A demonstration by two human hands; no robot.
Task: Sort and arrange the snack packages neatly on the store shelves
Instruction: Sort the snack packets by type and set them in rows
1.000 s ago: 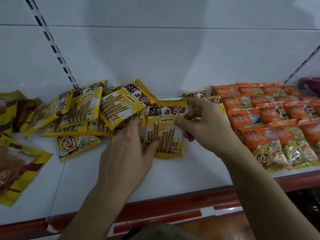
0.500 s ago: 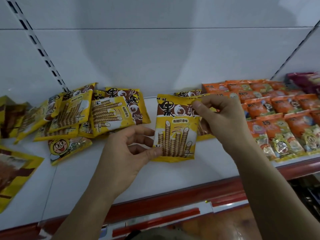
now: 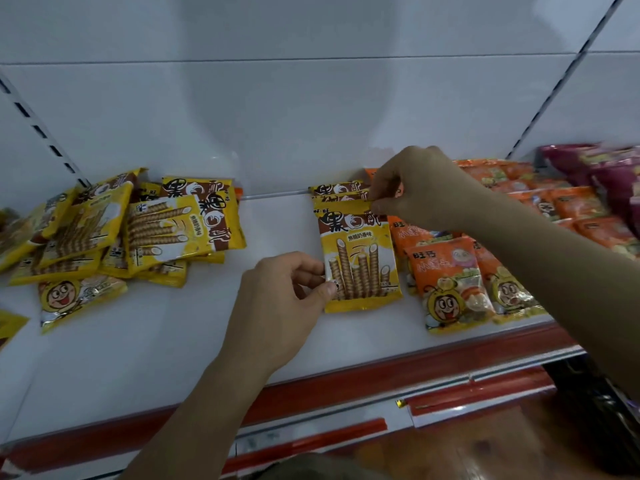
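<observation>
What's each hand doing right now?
Left hand: pinches the yellow wafer-roll packet at its lower left corner.
Right hand: pinches the same packet's top right corner.

Flat yellow-brown foil wafer-roll packet (image 3: 360,258): "旺旺", big "黑白配", "焦糖奶香味" below. Orange foil snack bag (image 3: 450,282): "旺仔". Other print unreadable.

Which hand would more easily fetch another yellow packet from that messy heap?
The left hand, probably. It sits nearer the yellow heap on the left of the shelf, pinching only the held packet's lower corner. The right hand pinches its top corner, far from the heap.
</observation>
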